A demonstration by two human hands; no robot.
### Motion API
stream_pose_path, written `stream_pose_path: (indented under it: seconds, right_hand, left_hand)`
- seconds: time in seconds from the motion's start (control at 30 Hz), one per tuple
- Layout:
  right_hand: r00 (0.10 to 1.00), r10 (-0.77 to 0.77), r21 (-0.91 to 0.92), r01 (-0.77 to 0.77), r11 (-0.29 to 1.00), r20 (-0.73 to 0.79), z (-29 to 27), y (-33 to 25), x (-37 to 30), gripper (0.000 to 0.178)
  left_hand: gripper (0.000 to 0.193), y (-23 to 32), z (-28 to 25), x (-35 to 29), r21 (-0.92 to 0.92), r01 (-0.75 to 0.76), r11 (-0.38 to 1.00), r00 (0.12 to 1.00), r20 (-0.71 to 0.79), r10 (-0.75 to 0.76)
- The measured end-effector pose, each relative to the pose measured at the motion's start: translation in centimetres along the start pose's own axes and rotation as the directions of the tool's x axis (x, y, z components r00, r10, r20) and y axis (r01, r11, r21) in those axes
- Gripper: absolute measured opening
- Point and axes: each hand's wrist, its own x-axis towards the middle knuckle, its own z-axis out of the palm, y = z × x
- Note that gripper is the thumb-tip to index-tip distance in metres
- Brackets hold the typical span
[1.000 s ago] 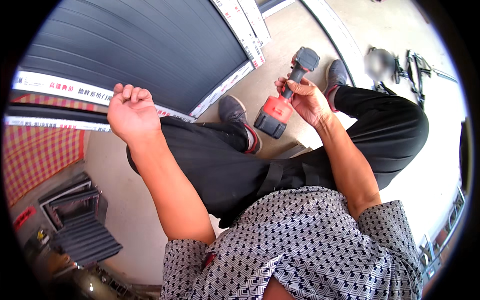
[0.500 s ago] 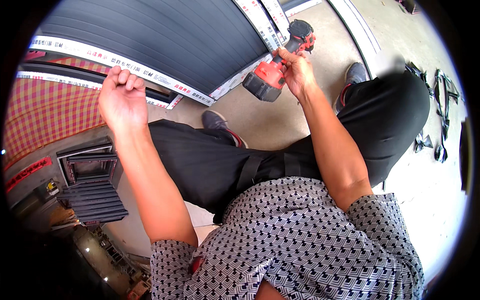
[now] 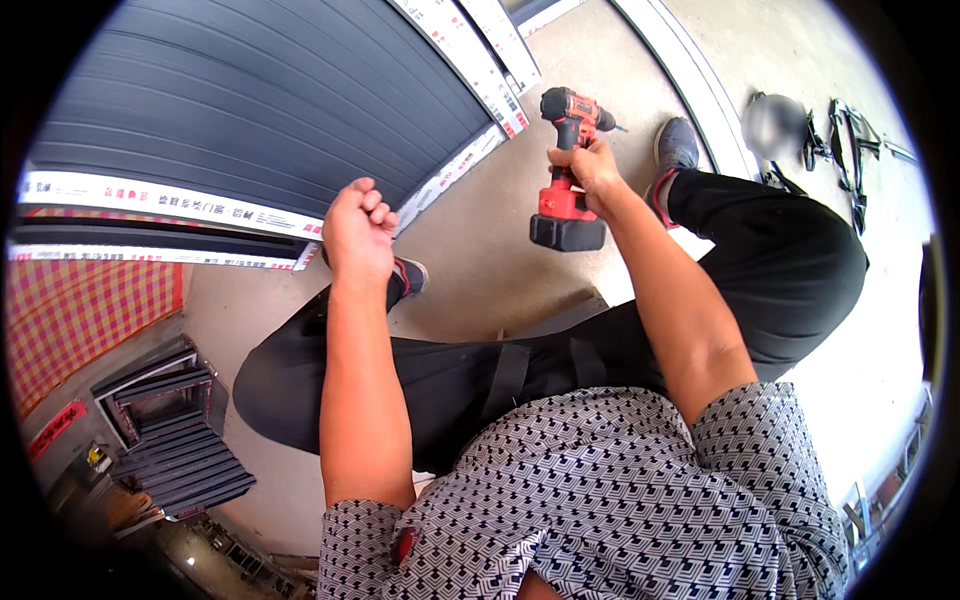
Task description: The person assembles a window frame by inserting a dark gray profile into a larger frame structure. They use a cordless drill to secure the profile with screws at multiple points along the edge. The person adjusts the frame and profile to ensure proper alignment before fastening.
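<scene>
A red and black cordless drill [image 3: 571, 130] is held by its grip in my right hand [image 3: 594, 172]. Its black battery points down and its thin bit points to the right. My left hand [image 3: 360, 232] is closed, with the fingers curled in toward the palm; whatever may be inside is hidden. It hovers close to the corner of a dark grey ribbed panel [image 3: 270, 90]. White protective film with red and black print covers the panel's frame [image 3: 170, 195].
Both my shoes stand on the concrete floor [image 3: 470, 230]. A long white-edged profile [image 3: 675, 60] runs along the floor to the right. Black straps [image 3: 850, 150] lie farther right. A checked cloth [image 3: 95, 320] and stacked dark frames [image 3: 185, 450] are at the left.
My left hand has moved right, toward the panel corner, still curled. The drill has swung more upright in my right hand and dropped slightly. My view has turned, so the panel sits farther left.
</scene>
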Motion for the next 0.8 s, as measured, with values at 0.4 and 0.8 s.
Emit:
stream_pose_path:
  seconds: [0.4, 0.8]
  right_hand:
    - [0.995, -0.049, -0.838, -0.044, 0.544, -0.084, -4.0, -2.0, 7.7, 0.045]
    - [0.952, -0.112, -0.834, -0.188, 0.519, -0.285, -6.8, -4.2, 14.9, 0.043]
  left_hand:
    - [0.012, -2.9, -1.0, -0.3, 0.228, 0.144, 0.963, 0.989, -0.059, -0.134]
    - [0.013, -2.9, -1.4, -1.2, 0.227, 0.193, 0.955, 0.978, -0.127, -0.167]
